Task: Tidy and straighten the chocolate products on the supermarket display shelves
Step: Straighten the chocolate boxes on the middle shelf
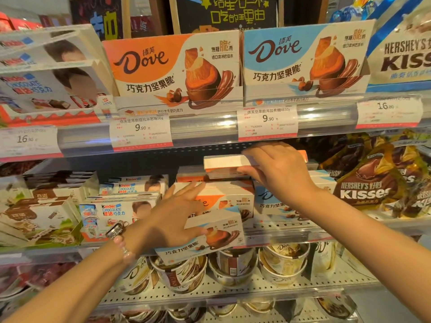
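On the middle shelf my right hand [277, 173] grips a white and orange Dove box [224, 163], held flat above a stack of orange Dove boxes [233, 197]. Lower down, my left hand [172, 217] holds a blue Dove box [210, 236] that tilts out over the shelf's front edge. More blue Dove boxes [270, 201] lie to the right of the orange stack, partly hidden by my right forearm. The top shelf carries an upright orange Dove display box [168, 66] and a blue one [300, 57].
Kinder chocolate boxes [112, 213] lie left of the Dove stack, with brown and white boxes [39, 210] further left. Hershey's Kisses bags [373, 180] fill the right side. Dove cups [235, 264] stand on the perforated lower shelf [233, 292]. Price tags [267, 122] hang along the top shelf's rail.
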`<control>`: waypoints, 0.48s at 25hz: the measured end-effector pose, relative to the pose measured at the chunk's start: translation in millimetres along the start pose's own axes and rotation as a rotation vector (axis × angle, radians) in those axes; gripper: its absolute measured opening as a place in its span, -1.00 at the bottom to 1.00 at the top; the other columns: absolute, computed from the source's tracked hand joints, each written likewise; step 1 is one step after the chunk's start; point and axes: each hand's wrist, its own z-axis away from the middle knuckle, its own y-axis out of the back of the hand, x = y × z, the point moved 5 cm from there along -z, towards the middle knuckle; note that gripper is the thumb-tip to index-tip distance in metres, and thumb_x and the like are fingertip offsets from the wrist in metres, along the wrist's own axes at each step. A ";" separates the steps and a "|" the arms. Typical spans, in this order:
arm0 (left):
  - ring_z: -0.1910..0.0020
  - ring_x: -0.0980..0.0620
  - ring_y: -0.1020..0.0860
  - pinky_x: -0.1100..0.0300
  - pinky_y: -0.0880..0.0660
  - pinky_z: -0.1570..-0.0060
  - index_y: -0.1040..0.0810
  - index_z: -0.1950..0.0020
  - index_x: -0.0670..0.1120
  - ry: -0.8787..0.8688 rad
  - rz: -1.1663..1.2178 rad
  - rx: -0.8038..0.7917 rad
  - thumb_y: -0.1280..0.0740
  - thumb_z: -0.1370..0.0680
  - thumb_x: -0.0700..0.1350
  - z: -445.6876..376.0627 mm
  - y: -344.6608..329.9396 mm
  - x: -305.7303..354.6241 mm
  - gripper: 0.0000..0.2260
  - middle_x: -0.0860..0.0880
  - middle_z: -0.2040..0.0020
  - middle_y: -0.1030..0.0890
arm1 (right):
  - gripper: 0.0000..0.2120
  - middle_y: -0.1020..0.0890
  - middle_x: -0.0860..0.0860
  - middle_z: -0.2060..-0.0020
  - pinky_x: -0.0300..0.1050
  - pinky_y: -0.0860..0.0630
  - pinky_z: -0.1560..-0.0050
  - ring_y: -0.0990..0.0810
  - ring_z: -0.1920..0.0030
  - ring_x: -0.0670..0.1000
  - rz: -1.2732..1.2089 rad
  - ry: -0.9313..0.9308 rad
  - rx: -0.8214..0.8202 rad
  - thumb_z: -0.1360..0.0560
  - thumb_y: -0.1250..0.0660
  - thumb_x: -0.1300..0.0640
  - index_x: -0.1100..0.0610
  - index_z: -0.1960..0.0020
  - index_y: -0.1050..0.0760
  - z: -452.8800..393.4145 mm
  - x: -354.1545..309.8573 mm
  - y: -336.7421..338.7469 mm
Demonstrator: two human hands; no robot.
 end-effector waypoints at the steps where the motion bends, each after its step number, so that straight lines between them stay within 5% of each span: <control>1: -0.50 0.14 0.20 0.10 0.31 -0.39 -0.43 -0.02 0.22 -0.009 0.004 0.013 -0.26 -0.49 0.22 1.8 -0.3 0.0 -0.83 0.15 -0.53 0.08 | -0.73 -0.67 0.13 0.22 -0.04 -0.55 0.26 -0.65 0.26 0.16 0.002 -0.001 -0.011 -0.40 -0.44 0.03 0.23 0.05 -0.60 -2.6 -3.2 -2.9; 5: -0.42 0.28 0.18 0.25 0.21 -0.35 -0.45 -0.09 0.19 -0.058 0.045 0.078 -0.27 -0.49 0.20 8.6 0.2 2.9 -0.78 0.15 -0.53 0.00 | -0.73 -0.67 0.10 0.25 -0.08 -0.55 0.34 -0.65 0.29 0.13 -0.048 0.032 -0.055 -0.34 -0.49 0.03 0.21 0.10 -0.62 -14.1 -21.0 -16.2; 8: -0.48 0.20 0.11 0.27 0.17 -0.35 -0.47 -0.18 0.14 -0.081 0.024 0.113 -0.28 -0.49 0.19 13.2 -2.5 4.4 -0.70 0.12 -0.54 -0.04 | -0.75 -0.67 0.07 0.23 -0.12 -0.52 0.39 -0.64 0.29 0.11 -0.103 0.078 -0.165 -0.39 -0.44 -0.01 0.17 0.09 -0.61 -23.2 -35.6 -30.0; 12: -0.51 0.09 0.05 0.29 0.17 -0.32 -0.50 -0.11 0.07 -0.072 -0.002 0.114 -0.29 -0.49 0.18 15.8 -2.7 4.2 -0.72 0.09 -0.54 -0.06 | -0.80 -0.57 -0.05 0.29 -0.23 -0.24 0.46 -0.56 0.32 0.04 -0.157 0.036 -0.358 -0.51 -0.28 -0.04 0.06 0.20 -0.46 -32.6 -39.9 -55.2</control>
